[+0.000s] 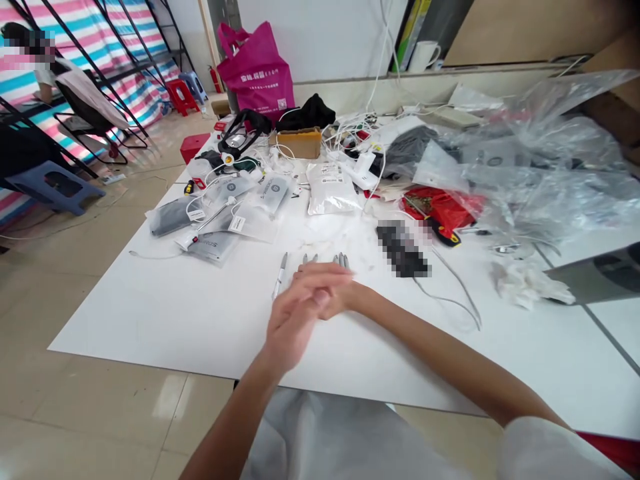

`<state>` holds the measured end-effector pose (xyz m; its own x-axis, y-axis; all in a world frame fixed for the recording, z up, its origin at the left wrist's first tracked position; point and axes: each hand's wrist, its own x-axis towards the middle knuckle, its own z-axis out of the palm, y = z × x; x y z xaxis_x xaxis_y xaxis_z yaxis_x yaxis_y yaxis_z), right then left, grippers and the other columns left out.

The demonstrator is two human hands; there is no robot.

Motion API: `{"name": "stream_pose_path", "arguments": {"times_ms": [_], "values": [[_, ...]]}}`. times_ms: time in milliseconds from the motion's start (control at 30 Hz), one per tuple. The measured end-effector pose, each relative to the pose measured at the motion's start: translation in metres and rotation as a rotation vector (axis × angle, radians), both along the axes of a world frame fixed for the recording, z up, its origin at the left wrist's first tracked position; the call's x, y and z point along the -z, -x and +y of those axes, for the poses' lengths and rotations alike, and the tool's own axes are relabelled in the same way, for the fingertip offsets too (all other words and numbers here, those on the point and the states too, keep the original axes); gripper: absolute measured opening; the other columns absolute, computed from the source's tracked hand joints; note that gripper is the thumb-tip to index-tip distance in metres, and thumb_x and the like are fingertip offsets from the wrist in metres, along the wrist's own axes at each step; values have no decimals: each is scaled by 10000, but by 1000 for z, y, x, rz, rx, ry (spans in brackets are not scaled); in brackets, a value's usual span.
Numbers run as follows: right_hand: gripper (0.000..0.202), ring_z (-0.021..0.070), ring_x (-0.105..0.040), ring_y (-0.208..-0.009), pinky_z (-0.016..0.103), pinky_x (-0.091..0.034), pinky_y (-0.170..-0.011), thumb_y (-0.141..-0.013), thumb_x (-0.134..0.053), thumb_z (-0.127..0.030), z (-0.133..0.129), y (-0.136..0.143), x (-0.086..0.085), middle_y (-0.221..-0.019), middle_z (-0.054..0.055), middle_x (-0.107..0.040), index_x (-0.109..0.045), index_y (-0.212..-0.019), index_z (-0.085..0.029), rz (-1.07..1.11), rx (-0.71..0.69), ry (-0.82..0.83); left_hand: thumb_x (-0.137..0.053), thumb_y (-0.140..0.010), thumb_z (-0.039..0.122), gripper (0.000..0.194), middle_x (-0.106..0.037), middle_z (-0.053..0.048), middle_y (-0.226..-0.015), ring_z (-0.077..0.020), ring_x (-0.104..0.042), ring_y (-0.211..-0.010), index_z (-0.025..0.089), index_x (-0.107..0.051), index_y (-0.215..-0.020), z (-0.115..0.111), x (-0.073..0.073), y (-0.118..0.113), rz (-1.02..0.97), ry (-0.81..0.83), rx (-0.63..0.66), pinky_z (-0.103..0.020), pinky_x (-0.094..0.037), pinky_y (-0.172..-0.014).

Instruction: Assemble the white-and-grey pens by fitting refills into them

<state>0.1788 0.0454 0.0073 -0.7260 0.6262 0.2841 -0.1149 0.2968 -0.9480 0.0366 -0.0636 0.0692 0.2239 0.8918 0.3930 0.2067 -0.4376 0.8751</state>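
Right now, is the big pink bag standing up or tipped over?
Standing up. The pink bag sits upright at the table's far end, handles on top, against the wall.

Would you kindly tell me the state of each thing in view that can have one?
left hand: open, laid over the right hand
right hand: partly hidden, grip unclear
pens: lying in a row behind the hands
loose pen: lying flat, apart from the row
pink bag: upright
cardboard box: open on top
mug: upright
silver pouch: lying flat

My surface point(165, 313) looks matt white; the pens point(280, 273) gleam like metal (bags point(540, 180) are glossy clear plastic).
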Motion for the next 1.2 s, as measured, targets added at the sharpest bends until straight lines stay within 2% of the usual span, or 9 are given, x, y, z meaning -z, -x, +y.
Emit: {"name": "stream_pose_path", "arguments": {"times_ms": [67, 167, 367, 700, 800, 867, 933, 1033, 1200], "values": [[222, 306, -539, -1080, 593, -441, -1084, -855, -741, -316, -2, -13, -2, -1079, 98, -662, -659, -1037, -220, -213, -57, -342, -421, -1153, 365, 328, -712, -110, -1296, -282, -678, -1260, 288, -734, -1215, 9, 12, 18, -186, 60, -49, -505, -625, -1009], [438, 351, -537, -1227, 598, -479, -1060, -973, -638, -309, -7, -43, -3, -1361, 200, -611, -596, -1377, -146, -434, -1, -756, -511, -1131, 314, 268, -735, -95, -1233, -272, -686, -1220, 282, -773, -1176, 10, 35, 44, -108, 125, -115, -479, -602, -1022], [179, 317, -602, -1258, 562, -534, -1047, -1114, -549, -275, -6, -74, 7, -1307, 135, -686, -700, -1178, -204, -521, -37, -839, -508, -1126, 262, 290, -733, -86, -1273, -277, -646, -1250, 308, -712, -1327, 18, 65, 58, 285, -12, -108, -497, -558, -1069], [223, 325, -706, -1264, 537, -633, -1025, -1101, -536, -227, 10, -66, 7, -1262, 97, -755, -738, -1122, -318, -358, -152, -631, -533, -1102, 204, 297, -691, -98, -1297, -274, -656, -1200, 272, -696, -1341, 72, 72, 63, 667, -187, 65, -473, -542, -1020], [90, 315, -730, -1181, 548, -608, -1046, -1068, -648, -325, 12, -58, -11, -1169, 88, -769, -733, -1092, -308, -94, 58, -422, -574, -1079, 188, 315, -712, -92, -1301, -268, -655, -1214, 292, -718, -1338, 96, 70, 72, 658, -234, 153, -480, -541, -1072], [199, 263, -735, -955, 487, -627, -856, -1113, -556, -450, 15, -49, -33, -1022, 66, -728, -688, -1094, -302, 122, 299, -286, -589, -1077, 204, 315, -715, -93, -1363, -280, -642, -1276, 298, -728, -1344, 111, 71, 76, 659, -260, 215, -498, -537, -1110], [288, 137, -537, -565, 328, -509, -555, -1155, -407, -545, 22, -43, -60, -858, -22, -584, -577, -1106, -318, 404, 511, -18, -599, -1078, 224, 333, -689, -90, -1462, -292, -612, -1367, 312, -727, -1372, 120, 74, 76, 660, -289, 260, -516, -521, -1158], [341, 97, -222, -454, 226, -273, -426, -1056, -631, -601, 36, -41, -95, -660, -99, -324, -498, -972, -299, 713, 522, 441, -587, -1092, 249, 386, -601, -80, -1603, -290, -547, -1485, 340, -696, -1451, 123, 80, 73, 661, -303, 271, -523, -494, -1217], [554, 103, -99, -475, 234, -231, -412, -996, -703, -397, 59, -58, -97, -570, -99, -164, -250, -711, -253, 1049, 351, 571, -615, -1090, 302, 393, -578, -67, -1637, -289, -534, -1519, 362, -691, -1471, 116, 88, 71, 620, -285, 249, -515, -495, -1235]]}}
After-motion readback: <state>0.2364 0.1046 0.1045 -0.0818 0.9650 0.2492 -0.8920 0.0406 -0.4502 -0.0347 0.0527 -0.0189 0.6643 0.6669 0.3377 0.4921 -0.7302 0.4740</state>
